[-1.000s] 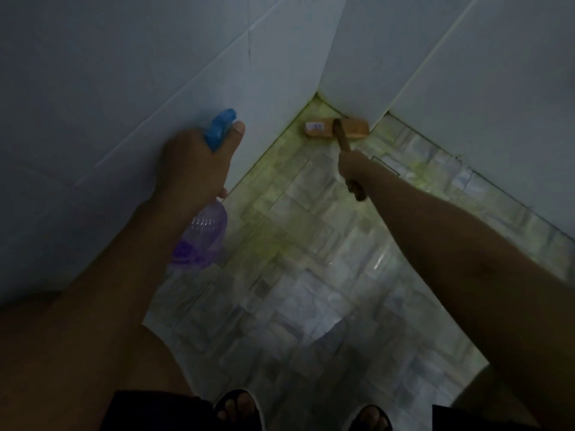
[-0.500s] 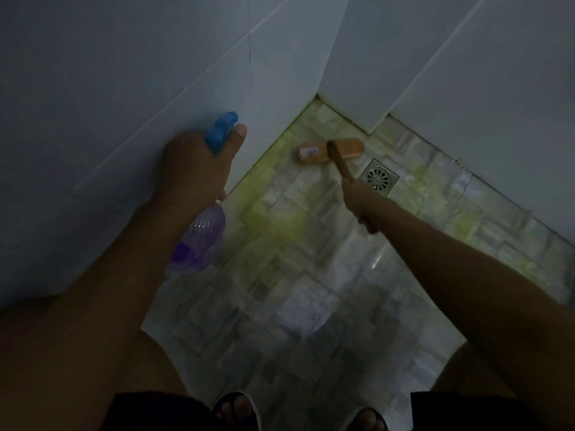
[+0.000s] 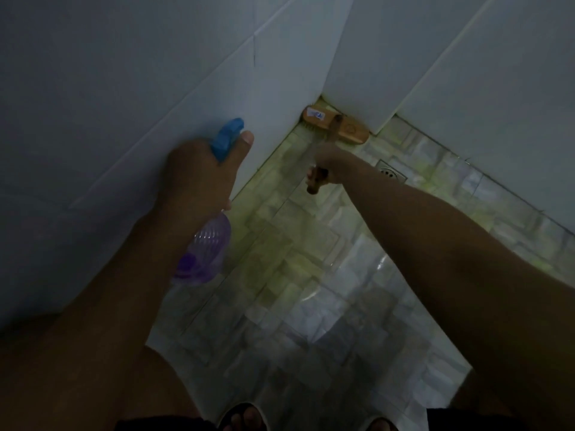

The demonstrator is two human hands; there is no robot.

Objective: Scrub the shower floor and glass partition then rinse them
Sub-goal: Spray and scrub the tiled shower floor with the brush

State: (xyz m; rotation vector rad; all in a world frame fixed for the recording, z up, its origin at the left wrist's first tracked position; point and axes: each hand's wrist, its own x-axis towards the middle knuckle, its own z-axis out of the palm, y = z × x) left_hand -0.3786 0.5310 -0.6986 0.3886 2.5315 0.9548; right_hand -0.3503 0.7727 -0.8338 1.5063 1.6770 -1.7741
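Grips a purple spray bottle (image 3: 205,247) in the left hand (image 3: 199,172), fingers curled round its neck, close to the wall. Clasps the wooden scrub brush (image 3: 336,126) by its handle in the right hand (image 3: 326,166), bristles down on the shower floor (image 3: 295,259) in the wall corner, near the drain (image 3: 390,173).

A home shower stall — pale tiled walls (image 3: 155,73) meeting a wet mosaic floor (image 3: 311,275), floor drain (image 3: 390,173).

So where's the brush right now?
Head view, upper centre: the wooden brush sits in the corner of the floor, left of the drain, held by the right hand.
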